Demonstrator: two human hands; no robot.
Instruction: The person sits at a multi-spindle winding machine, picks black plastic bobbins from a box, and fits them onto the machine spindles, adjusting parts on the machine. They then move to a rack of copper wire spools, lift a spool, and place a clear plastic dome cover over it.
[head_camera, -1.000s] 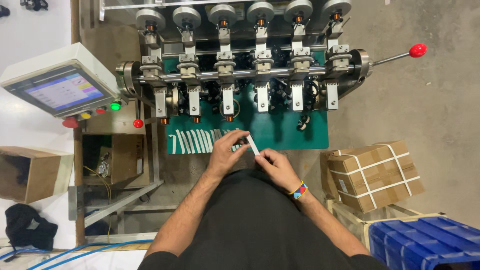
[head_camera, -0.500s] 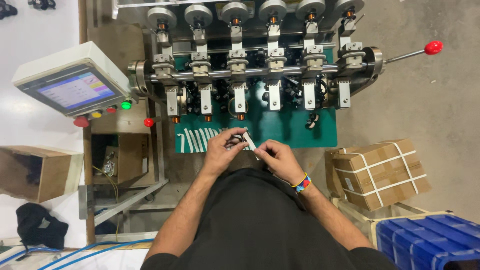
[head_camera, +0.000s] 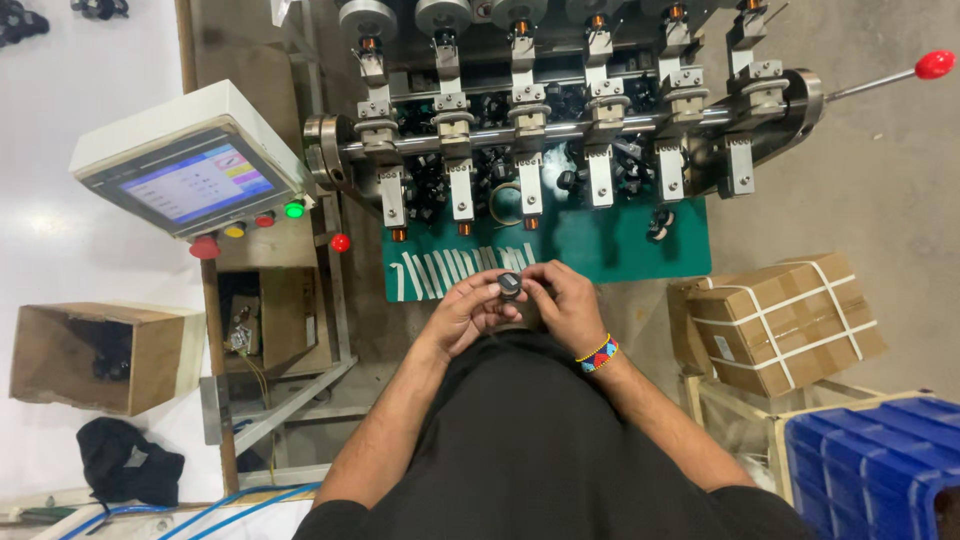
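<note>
Your left hand and right hand pinch together on a small dark bobbin just above the green mat's near edge, beside white strips, below the winding machine.

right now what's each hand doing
Left hand: closed on the small dark round part.
Right hand: fingers also pinching that part.
</note>
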